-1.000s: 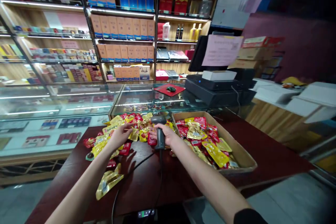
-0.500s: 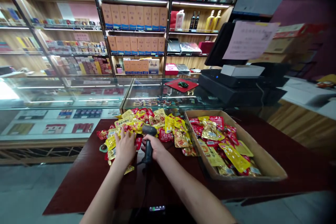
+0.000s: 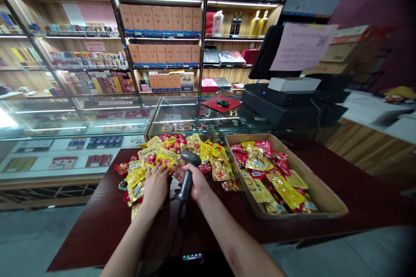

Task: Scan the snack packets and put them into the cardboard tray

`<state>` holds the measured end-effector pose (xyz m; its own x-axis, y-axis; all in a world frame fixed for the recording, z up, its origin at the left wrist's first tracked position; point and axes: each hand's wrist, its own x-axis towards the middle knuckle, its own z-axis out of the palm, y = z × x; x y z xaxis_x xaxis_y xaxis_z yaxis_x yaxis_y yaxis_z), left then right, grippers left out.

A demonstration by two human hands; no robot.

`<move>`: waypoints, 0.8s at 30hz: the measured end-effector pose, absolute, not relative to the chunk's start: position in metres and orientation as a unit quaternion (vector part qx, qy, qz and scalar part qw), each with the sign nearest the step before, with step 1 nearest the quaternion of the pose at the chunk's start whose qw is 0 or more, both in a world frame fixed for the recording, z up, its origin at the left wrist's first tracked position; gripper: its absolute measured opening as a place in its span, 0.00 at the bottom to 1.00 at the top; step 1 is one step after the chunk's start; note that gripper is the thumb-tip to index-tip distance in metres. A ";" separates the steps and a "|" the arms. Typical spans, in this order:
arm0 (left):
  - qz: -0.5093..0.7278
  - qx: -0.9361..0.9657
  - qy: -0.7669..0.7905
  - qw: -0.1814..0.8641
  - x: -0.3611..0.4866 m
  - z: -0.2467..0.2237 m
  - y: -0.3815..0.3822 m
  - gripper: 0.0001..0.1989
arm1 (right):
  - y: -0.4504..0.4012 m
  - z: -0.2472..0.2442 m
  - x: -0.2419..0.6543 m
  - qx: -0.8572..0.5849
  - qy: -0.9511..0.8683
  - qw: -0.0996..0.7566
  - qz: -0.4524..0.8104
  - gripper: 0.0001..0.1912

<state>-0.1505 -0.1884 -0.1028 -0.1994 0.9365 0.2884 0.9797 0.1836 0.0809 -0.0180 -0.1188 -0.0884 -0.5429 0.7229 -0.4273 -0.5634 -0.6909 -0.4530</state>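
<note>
My right hand grips a black handheld barcode scanner, its head tilted up and away from me, with a cable running down toward the table. My left hand lies flat with spread fingers on the near edge of a loose heap of yellow and red foil snack packets, and I cannot see anything held in it. To the right of the heap stands a shallow cardboard tray filled with similar packets.
The heap and tray sit on a dark red table. Behind it are glass display counters, a black till with a monitor, a red mat with a computer mouse, and stocked shelves of boxes and bottles.
My hands have come down and closer together over the heap. The scanner has tilted from upright to leaning, and the whole view has shifted as my head moved.
</note>
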 end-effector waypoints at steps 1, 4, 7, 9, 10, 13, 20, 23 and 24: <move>-0.145 -0.625 -0.762 0.087 -0.150 -0.100 -0.188 0.19 | -0.118 -0.087 -0.012 -0.294 -0.142 0.380 0.865 0.09; -0.225 -0.604 -0.762 0.064 -0.149 -0.087 -0.186 0.16 | -0.113 -0.090 0.008 -0.298 -0.161 0.400 0.852 0.10; -0.333 -0.538 -0.774 -0.012 -0.146 -0.072 -0.179 0.16 | -0.105 -0.099 0.024 -0.327 -0.181 0.408 0.833 0.10; -0.398 -0.494 -0.767 -0.092 -0.144 -0.068 -0.170 0.16 | -0.102 -0.103 0.033 -0.351 -0.203 0.400 0.822 0.10; -0.426 -0.477 -0.756 -0.140 -0.143 -0.068 -0.164 0.16 | -0.102 -0.104 0.037 -0.357 -0.214 0.392 0.820 0.11; -0.490 -0.412 -0.705 -0.303 -0.138 -0.073 -0.143 0.15 | -0.103 -0.104 0.049 -0.348 -0.230 0.356 0.836 0.14; -0.626 -0.245 -0.575 -0.466 -0.112 -0.086 -0.119 0.05 | -0.108 -0.102 0.071 -0.305 -0.200 0.400 0.841 0.12; -0.668 -0.161 -0.527 -0.500 -0.103 -0.093 -0.118 0.05 | -0.104 -0.100 0.075 -0.300 -0.191 0.446 0.821 0.11; -0.679 -0.127 -0.512 -0.510 -0.100 -0.096 -0.117 0.06 | -0.103 -0.098 0.075 -0.305 -0.189 0.462 0.811 0.10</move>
<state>-0.1001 -0.1175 -0.0958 -0.4477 0.8231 -0.3495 -0.5626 0.0445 0.8255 0.0752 -0.1026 -0.0982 -0.3868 0.8650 -0.3198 -0.6347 -0.5012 -0.5881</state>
